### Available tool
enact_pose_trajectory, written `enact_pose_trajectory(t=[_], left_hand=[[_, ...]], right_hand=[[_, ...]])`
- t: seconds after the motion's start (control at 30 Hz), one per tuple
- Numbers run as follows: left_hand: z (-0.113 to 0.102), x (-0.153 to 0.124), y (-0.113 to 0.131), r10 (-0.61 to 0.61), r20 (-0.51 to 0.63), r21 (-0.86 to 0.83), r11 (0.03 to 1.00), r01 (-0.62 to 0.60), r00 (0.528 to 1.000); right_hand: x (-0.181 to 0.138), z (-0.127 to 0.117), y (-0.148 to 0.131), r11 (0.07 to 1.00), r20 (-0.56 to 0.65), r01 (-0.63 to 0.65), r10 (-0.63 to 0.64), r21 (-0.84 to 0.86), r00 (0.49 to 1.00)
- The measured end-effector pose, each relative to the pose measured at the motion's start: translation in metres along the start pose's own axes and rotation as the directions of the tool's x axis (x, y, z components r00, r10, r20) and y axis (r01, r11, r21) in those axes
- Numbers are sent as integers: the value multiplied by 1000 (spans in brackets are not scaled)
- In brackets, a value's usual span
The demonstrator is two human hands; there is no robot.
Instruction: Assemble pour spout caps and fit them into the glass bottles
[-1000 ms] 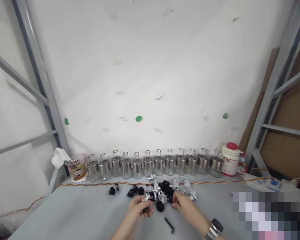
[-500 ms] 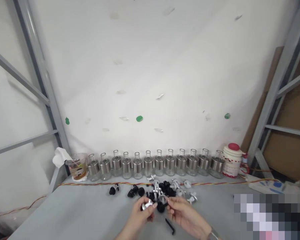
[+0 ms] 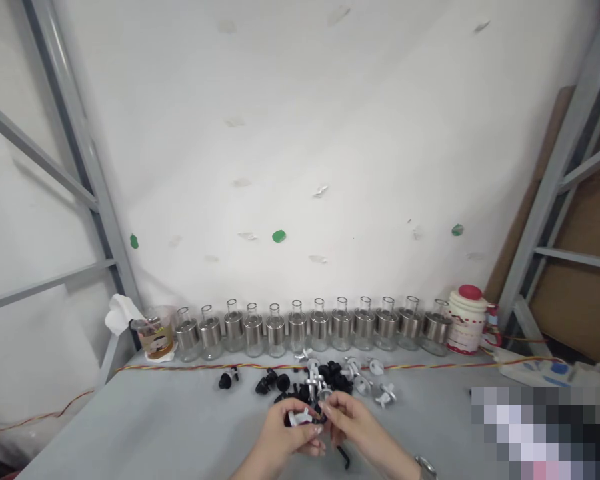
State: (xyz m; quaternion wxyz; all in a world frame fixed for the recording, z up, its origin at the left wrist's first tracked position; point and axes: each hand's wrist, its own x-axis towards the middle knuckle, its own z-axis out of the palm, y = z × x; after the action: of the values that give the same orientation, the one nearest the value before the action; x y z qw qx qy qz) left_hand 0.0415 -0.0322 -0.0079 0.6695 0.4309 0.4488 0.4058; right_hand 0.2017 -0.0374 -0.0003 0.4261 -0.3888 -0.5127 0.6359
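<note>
My left hand is closed around a small white plastic spout piece, which has a dark part at its left end. Close beside it, my right hand pinches a small black part at the white piece's right side. The fingers partly hide this part, and I cannot tell whether the two pieces are joined. Just beyond my hands lies a pile of black stoppers and silver-white spout pieces. A bent black tube lies on the table below my right hand.
Several glass bottles with metal sleeves stand in a row along the wall. A drink cup is at their left end, a cream jar with a red lid at their right. A twisted red-yellow wire crosses the grey table.
My right hand has moved left and its fingers now meet the piece in my left hand. The left hand has shifted slightly right, and the white piece has turned a little.
</note>
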Motion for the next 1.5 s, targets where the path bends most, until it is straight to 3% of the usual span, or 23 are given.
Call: enact_pose_trajectory(t=[0.1,0.17,0.27,0.33,0.4,0.47,0.53,0.67,0.97,1.3,1.5], left_hand=[[-1,2,-1,0,1,19,1000,0,1000],[-2,3,-3,15,10,17,1000,-15,1000],[-2,0,-2,88,5,103,991,-88,996],[-2,-6,2,214,-15,286,937,-201,977],[0,-14,7,372,34,496,799,-339,928],[1,-21,11,469,163,598,653,-465,868],[2,-25,11,498,254,618,576,-535,829],[2,-23,5,494,283,652,530,-543,822],[6,-24,2,524,270,621,547,-562,808],[8,-24,1,483,186,541,677,-499,856],[5,-20,-2,450,168,511,721,-467,877]], right_hand=[[-5,1,-5,914,44,148,-142,-377,989],[-7,2,-5,862,70,156,-140,-482,988],[-3,0,-3,894,19,99,-101,-437,995],[1,-2,-1,930,-36,97,-117,-355,992],[4,-1,2,955,-49,117,-135,-272,990],[5,2,6,975,-14,113,-118,-193,993],[4,7,9,983,22,102,-100,-150,995],[1,16,10,976,34,129,-124,-175,992],[-6,20,4,913,-26,181,-204,-365,979],[-16,22,-8,712,-24,240,-339,-660,940],[-12,14,5,595,36,293,-404,-749,914]])
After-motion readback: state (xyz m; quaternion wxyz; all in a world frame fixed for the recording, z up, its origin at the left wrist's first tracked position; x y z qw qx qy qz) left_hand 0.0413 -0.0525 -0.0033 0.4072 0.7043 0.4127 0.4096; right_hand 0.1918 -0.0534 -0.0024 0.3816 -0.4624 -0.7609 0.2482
